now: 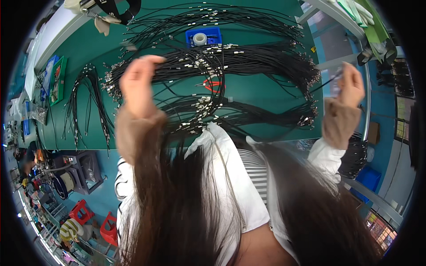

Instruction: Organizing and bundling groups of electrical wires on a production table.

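Observation:
My right hand (350, 86) is raised past the bench's right edge, fingers pinched on the end of a black cable (327, 83) that slants down toward the bundles. My left hand (138, 86) is lifted over the left end of the large middle bundle of black cables (257, 62), smeared by motion. Its fingers look curled together, and what they hold, if anything, does not show. Closer to me lies another cable bundle (257, 113) with white tags and metal ends. Red-handled pliers (214, 85) rest between the two bundles, partly crossed by loose cables.
A blue bin (213, 36) with a white tape roll (199, 39) sits behind the middle bundle. More cables (213, 15) arch along the far side. A smaller cable bunch (88, 93) and a green tray (58, 80) are at the left. A metal post (367, 93) stands at the right.

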Demonstrator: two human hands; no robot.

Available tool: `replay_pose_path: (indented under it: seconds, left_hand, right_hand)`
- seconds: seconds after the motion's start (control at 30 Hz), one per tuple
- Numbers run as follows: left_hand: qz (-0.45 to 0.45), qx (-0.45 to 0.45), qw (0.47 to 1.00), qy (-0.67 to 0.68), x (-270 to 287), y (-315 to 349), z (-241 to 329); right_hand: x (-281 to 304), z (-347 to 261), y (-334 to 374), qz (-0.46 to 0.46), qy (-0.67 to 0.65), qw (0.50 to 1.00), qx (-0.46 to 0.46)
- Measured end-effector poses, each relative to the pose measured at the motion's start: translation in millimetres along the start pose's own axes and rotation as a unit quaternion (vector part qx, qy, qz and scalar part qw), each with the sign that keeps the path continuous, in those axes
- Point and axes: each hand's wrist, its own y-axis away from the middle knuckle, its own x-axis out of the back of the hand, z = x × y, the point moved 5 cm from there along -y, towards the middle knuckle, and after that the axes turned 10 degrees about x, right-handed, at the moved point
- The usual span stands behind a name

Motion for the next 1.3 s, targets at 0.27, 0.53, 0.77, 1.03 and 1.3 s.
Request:
replay_pose_path:
  seconds: [0.27,0.53,0.77,1.03,1.3]
  left_hand:
    - [0.117,0.018,0.977,0.176,159,-150,-14]
    - [0.207,0.33,0.894,0.223,104,-178,-170]
    - [0.071,0.309,0.941,0.12,-15,-128,-168]
    - [-0.089,0.333,0.937,0.066,-113,-113,-179]
    - [-0.049,0.287,0.948,0.129,-102,-95,-143]
  right_hand:
    - [7,139,-100,0.047,-0.086,0.988,-0.12]
    - [-222,198,9,-0.474,0.064,0.877,-0.046]
    - [-287,102,63,-0.537,0.121,0.827,0.114]
    - [-323,166,101,-0.626,0.212,0.72,0.213]
    - [-296,162,140,-0.513,-0.077,0.813,-0.263]
